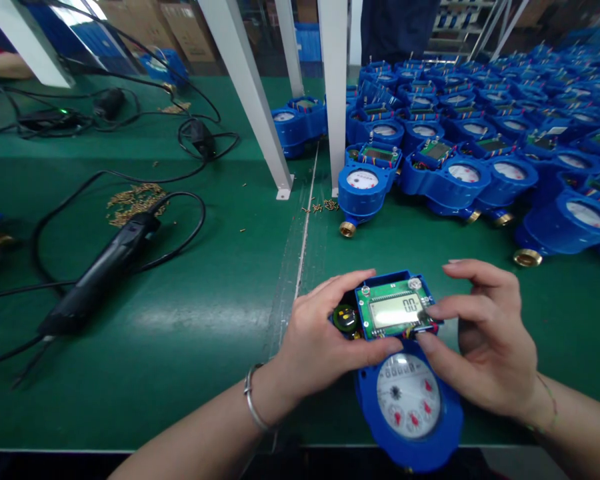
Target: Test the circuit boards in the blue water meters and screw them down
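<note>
A blue water meter lies at the near edge of the green table, its white dial facing up. A green circuit board with an LCD reading "00" sits in its upper housing. My left hand grips the board's left side, thumb under it and fingers over the top, beside a round black part. From the right, my right hand pinches the board's other edge with fingertips and thumb. Both hands are closed on the board.
Many more blue meters crowd the table's right back. A black electric screwdriver with its cable lies at left, near a pile of small brass screws. White frame posts stand mid-table. A person stands behind.
</note>
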Action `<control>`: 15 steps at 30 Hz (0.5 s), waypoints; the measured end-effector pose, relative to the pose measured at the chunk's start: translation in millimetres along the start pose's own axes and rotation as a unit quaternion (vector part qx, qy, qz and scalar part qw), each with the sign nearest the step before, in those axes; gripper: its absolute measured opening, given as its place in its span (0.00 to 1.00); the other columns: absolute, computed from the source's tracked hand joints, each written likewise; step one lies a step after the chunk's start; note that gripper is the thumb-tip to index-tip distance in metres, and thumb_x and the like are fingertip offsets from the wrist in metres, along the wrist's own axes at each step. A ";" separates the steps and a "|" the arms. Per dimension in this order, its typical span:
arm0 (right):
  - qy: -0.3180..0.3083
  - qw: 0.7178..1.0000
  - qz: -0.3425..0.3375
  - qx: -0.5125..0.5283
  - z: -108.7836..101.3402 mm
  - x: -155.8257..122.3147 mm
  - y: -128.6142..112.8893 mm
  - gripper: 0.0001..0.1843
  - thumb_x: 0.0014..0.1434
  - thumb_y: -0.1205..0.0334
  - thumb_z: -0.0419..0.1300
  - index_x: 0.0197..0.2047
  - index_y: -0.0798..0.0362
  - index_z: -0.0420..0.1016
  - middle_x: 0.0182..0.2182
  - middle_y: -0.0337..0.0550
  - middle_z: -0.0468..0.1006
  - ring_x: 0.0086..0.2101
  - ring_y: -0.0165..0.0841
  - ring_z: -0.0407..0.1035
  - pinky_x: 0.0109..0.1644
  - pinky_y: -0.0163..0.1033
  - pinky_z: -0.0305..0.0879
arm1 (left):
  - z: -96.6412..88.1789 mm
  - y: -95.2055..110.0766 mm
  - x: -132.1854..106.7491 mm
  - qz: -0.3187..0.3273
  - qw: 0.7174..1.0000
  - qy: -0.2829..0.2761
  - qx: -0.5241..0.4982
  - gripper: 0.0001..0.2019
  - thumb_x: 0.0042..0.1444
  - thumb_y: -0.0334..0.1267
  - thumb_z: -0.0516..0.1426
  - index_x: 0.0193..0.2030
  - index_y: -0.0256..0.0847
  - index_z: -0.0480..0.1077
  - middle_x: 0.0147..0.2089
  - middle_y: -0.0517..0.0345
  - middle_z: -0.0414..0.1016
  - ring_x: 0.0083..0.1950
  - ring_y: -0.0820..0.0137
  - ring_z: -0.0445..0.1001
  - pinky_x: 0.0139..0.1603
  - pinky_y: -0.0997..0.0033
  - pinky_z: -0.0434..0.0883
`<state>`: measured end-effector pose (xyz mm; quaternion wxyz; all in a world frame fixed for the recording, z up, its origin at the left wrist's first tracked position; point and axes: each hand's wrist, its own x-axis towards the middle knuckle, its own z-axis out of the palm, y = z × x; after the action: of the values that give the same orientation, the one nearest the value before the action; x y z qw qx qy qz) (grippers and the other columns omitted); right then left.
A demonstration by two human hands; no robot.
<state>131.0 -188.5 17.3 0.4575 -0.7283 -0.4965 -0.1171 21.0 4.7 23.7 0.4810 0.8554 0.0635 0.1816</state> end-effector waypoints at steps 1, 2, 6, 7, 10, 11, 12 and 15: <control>0.003 1.000 0.003 0.006 -0.6 0.1 0.2 0.14 0.50 0.69 0.65 0.41 0.51 0.70 0.53 0.47 0.62 0.53 0.42 0.59 0.54 0.49 0.57 | 0.6 -0.5 -0.3 -0.004 1.000 0.002 -0.014 0.34 0.40 0.48 0.71 0.55 0.40 0.70 0.51 0.51 0.78 0.49 0.61 0.78 0.56 0.59 0.73; 0.005 1.000 0.006 0.012 -0.8 0.0 0.1 0.15 0.50 0.69 0.65 0.41 0.51 0.69 0.52 0.48 0.63 0.53 0.42 0.59 0.54 0.49 0.57 | 1.4 -1.2 -0.7 -0.009 0.999 0.004 -0.035 0.34 0.40 0.48 0.71 0.55 0.41 0.70 0.51 0.52 0.78 0.49 0.61 0.78 0.56 0.59 0.73; 0.025 0.998 -0.002 0.050 2.3 -2.1 -2.1 0.18 0.47 0.70 0.67 0.40 0.51 0.66 0.49 0.47 0.64 0.51 0.41 0.60 0.56 0.50 0.56 | 5.4 -5.2 -3.5 -0.023 0.989 0.016 -0.144 0.34 0.41 0.48 0.71 0.56 0.45 0.69 0.51 0.53 0.78 0.50 0.61 0.77 0.54 0.61 0.74; 0.036 0.996 0.008 0.077 3.9 -3.0 -2.1 0.19 0.47 0.70 0.67 0.41 0.51 0.65 0.48 0.46 0.64 0.50 0.40 0.61 0.57 0.49 0.56 | 6.5 -6.3 -4.3 -0.026 0.986 0.020 -0.165 0.34 0.41 0.47 0.71 0.56 0.45 0.69 0.51 0.53 0.77 0.50 0.62 0.77 0.54 0.62 0.74; 0.057 0.976 0.078 0.197 7.8 -5.1 1.2 0.21 0.51 0.70 0.64 0.44 0.48 0.60 0.47 0.45 0.63 0.50 0.38 0.61 0.56 0.47 0.59 | 9.0 -8.9 -6.0 -0.033 0.977 0.030 -0.207 0.33 0.41 0.45 0.71 0.55 0.45 0.69 0.51 0.53 0.77 0.50 0.63 0.77 0.52 0.65 0.74; 0.036 0.969 0.101 0.225 8.2 -5.2 3.0 0.20 0.52 0.67 0.63 0.45 0.47 0.59 0.48 0.45 0.63 0.51 0.38 0.61 0.56 0.47 0.59 | 9.6 -9.6 -6.3 -0.033 0.976 0.032 -0.214 0.33 0.41 0.44 0.71 0.55 0.45 0.70 0.50 0.53 0.77 0.50 0.63 0.77 0.52 0.66 0.74; -0.008 0.965 0.119 0.232 8.1 -4.7 4.8 0.20 0.53 0.64 0.64 0.47 0.47 0.60 0.50 0.45 0.62 0.53 0.40 0.60 0.56 0.49 0.59 | 10.0 -10.2 -6.4 -0.031 0.975 0.035 -0.219 0.33 0.41 0.43 0.71 0.55 0.45 0.70 0.50 0.54 0.77 0.50 0.64 0.77 0.52 0.67 0.74; -0.162 0.961 0.136 0.177 7.4 -1.5 7.2 0.25 0.53 0.53 0.65 0.53 0.43 0.64 0.60 0.44 0.56 0.60 0.45 0.53 0.61 0.54 0.55 | 10.8 -11.0 -6.5 -0.024 0.972 0.044 -0.228 0.33 0.40 0.42 0.72 0.55 0.45 0.70 0.49 0.54 0.78 0.49 0.65 0.77 0.50 0.70 0.75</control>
<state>134.1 -184.3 8.4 0.5044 -0.7053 -0.4733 0.1552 19.7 0.0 7.6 0.6645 0.7125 0.0620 0.2167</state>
